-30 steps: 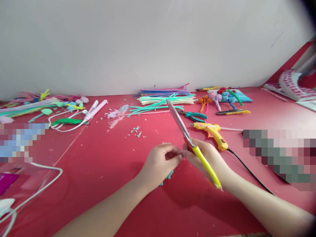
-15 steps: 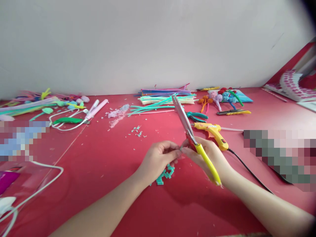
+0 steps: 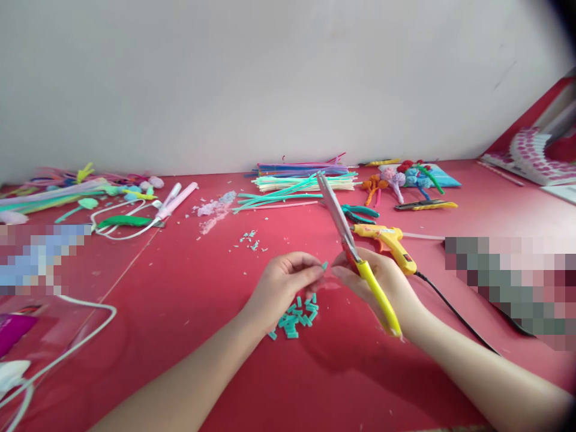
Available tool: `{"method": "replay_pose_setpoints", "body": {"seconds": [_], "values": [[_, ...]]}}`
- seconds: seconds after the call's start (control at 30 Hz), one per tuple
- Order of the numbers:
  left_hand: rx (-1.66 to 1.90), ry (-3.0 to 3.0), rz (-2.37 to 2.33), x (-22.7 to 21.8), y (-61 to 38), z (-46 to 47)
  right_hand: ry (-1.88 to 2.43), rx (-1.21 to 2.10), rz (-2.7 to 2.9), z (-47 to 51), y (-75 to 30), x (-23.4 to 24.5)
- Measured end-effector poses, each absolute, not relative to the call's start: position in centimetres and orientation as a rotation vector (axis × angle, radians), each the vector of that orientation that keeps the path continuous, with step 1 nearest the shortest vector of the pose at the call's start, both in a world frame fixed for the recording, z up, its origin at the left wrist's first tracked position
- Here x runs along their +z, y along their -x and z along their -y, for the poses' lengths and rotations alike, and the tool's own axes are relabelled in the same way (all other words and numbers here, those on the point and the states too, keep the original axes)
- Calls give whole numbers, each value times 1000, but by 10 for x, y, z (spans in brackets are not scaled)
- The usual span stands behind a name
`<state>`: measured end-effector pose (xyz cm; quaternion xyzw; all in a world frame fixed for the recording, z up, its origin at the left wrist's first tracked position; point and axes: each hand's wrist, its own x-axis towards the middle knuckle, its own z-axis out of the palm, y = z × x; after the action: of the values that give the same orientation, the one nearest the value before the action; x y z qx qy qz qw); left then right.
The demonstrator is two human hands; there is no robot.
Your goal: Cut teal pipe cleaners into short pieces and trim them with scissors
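Between thumb and forefinger, my left hand [image 3: 288,282] pinches a small teal piece of pipe cleaner [image 3: 324,266]. My right hand [image 3: 378,279] holds a pair of scissors [image 3: 335,207] with yellow handles, its blades pointing up and away from me. A narrow gap separates the fingertips of both hands. Under and beside my left hand lies a loose heap of short teal pipe cleaner pieces [image 3: 294,318] on the red table [image 3: 279,384].
Bundles of pipe cleaners [image 3: 301,180] lie by the wall. Right of them are teal-handled pliers [image 3: 360,213], a yellow glue gun [image 3: 389,240] with a cord, and pipe cleaner flowers [image 3: 396,180]. Fluff scraps [image 3: 216,207] and a pink corded tool [image 3: 177,201] lie left.
My hands have drawn slightly apart at the fingertips. The teal piece now shows at my left fingertips, and more of the cut heap is visible below.
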<state>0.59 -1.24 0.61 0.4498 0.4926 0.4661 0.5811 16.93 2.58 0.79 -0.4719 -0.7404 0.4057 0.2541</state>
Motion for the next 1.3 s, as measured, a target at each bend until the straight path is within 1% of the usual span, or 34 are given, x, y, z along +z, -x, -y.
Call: {"method": "replay_pose_setpoints", "body": {"seconds": [0.07, 0.13, 0.4, 0.53, 0.73, 0.87, 1.0, 1.3], "values": [[990, -1086, -1147, 6, -9, 14, 1269, 1167, 1999, -24, -169, 13], [947, -1119, -1165, 6, -12, 16, 1286, 1163, 2010, -23, -169, 13], [973, -1264, -1335, 8, -19, 21, 1268, 971, 2130, -24, -169, 0], [1098, -1141, -1275, 8, -13, 17, 1309, 758, 2252, -27, -173, 4], [1493, -818, -1154, 6, 2, 9, 1384, 398, 2435, -27, -178, 3], [1592, -761, -1088, 7, 7, 9, 1390, 203, 2524, -27, -177, -5], [1624, -737, -1093, 7, 8, 10, 1393, 127, 2571, -26, -176, -10], [1611, -716, -1090, 10, 8, 10, 1351, 70, 2585, -27, -178, -15]]}}
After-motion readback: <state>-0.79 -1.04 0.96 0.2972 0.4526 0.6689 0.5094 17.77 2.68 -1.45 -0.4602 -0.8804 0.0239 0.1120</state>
